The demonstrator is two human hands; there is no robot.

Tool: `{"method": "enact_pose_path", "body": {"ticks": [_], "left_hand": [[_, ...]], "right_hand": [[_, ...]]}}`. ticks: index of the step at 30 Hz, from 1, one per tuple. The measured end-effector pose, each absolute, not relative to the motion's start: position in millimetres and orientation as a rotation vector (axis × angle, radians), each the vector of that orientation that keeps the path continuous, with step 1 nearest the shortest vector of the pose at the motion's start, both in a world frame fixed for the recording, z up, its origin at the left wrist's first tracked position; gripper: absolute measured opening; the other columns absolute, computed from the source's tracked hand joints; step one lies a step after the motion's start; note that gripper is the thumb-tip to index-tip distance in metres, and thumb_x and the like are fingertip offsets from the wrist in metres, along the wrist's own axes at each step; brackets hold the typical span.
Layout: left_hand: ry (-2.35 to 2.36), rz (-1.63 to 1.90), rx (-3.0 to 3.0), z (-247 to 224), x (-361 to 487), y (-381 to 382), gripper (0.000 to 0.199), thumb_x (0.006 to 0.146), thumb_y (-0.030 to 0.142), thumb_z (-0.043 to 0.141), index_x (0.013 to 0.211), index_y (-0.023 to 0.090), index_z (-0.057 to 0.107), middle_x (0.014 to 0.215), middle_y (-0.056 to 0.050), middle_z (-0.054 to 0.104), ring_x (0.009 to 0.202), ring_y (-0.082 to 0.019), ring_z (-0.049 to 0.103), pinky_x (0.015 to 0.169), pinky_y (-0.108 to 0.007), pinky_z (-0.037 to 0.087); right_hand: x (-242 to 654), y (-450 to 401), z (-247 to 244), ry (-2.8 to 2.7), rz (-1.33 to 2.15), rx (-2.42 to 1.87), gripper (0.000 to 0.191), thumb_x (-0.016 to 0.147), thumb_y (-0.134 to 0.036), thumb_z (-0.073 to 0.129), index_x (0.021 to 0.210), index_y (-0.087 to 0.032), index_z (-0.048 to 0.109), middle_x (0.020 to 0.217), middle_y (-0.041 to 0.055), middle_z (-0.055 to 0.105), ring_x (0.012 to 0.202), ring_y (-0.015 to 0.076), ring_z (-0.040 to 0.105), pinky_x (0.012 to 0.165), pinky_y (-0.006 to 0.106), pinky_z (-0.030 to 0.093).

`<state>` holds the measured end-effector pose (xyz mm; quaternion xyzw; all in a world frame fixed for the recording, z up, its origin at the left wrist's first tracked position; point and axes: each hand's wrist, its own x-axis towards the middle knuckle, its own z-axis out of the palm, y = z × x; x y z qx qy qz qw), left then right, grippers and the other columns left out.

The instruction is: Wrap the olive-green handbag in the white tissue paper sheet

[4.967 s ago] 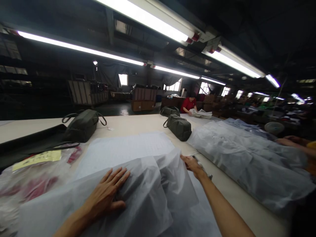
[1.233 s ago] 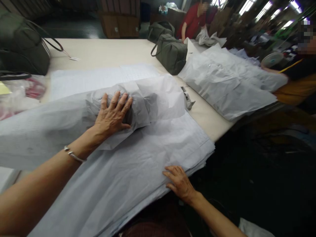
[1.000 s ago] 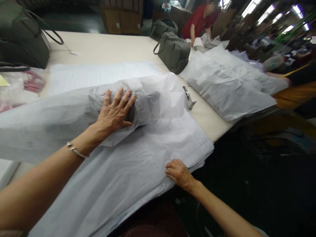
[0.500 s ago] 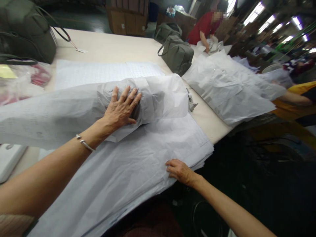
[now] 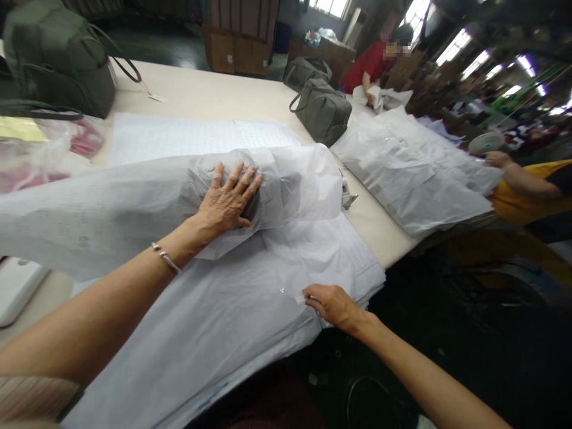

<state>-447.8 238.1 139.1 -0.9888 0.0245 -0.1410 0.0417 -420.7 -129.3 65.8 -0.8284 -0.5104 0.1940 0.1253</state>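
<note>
My left hand [image 5: 230, 196] lies with spread fingers on a whitish translucent plastic bag [image 5: 129, 208]. Something dark shows through the bag under the palm, its kind unclear. Below it, a stack of white plastic bags or sheets [image 5: 214, 333] hangs over the table's front edge. At the stack's right side my right hand [image 5: 333, 304] pinches the top layer, which puckers up at the fingertips. Just past the bag's right end sits a small metal object [image 5: 347, 193], partly covered.
Green bags [image 5: 322, 110] stand at the back and a larger green bag [image 5: 58, 65] at the left. Wrapped white bundles [image 5: 415, 167] lie at right. A person in red [image 5: 370, 62] and one in yellow [image 5: 531, 185] are across the table [image 5: 179, 89]. A white device [image 5: 20, 292] lies at left.
My right fingers have closed on the top layer and lifted its edge a little. My left hand stays flat on the bag. The view has shifted slightly.
</note>
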Motion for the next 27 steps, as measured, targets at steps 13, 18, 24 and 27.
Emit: {"method": "enact_pose_path", "body": {"ticks": [13,18,24,27], "left_hand": [[0.038,-0.43,-2.96,138.7,-448.8,237.5,0.118,0.066,0.045,0.081,0.155,0.015,0.008,0.161,-0.015,0.013,0.148,-0.038,0.005,0.115,-0.064,-0.006],[0.03,-0.461,-2.935,137.0,-448.6,237.8,0.119,0.065,0.045,0.083,0.154,0.015,0.01,0.161,-0.015,0.013,0.148,-0.038,0.006,0.116,-0.064,-0.005],[0.019,-0.453,-2.928,136.8,-449.6,236.4,0.12,0.065,0.046,0.083,0.154,0.015,0.01,0.161,-0.015,0.015,0.148,-0.038,0.005,0.116,-0.064,-0.005],[0.021,-0.461,-2.912,136.3,-450.0,236.3,0.121,0.064,0.048,0.083,0.154,0.015,0.01,0.161,-0.015,0.015,0.148,-0.038,0.003,0.116,-0.064,-0.005]], "right_hand": [[-434.0,-122.2,86.4,-1.276,0.4,-2.595,0.012,0.092,-0.018,0.048,0.094,-0.023,0.058,0.084,0.0016,0.067,0.075,0.0168,0.064,0.067,0.026,0.045],[-444.0,-124.2,88.4,-1.39,0.27,-2.489,0.035,0.082,-0.006,0.055,0.113,-0.022,0.054,0.099,0.0055,0.066,0.091,0.022,0.062,0.08,0.033,0.049],[-437.2,-112.8,93.2,-1.667,-0.348,-2.434,0.023,0.081,-0.002,0.052,0.088,-0.022,0.061,0.081,0.0028,0.065,0.078,0.0212,0.055,0.074,0.037,0.041],[-428.2,-103.2,104.5,-1.696,-0.484,-2.285,0.023,0.079,0.0,0.05,0.08,-0.021,0.059,0.107,0.0034,0.068,0.104,0.0251,0.056,0.091,0.043,0.038]]}}
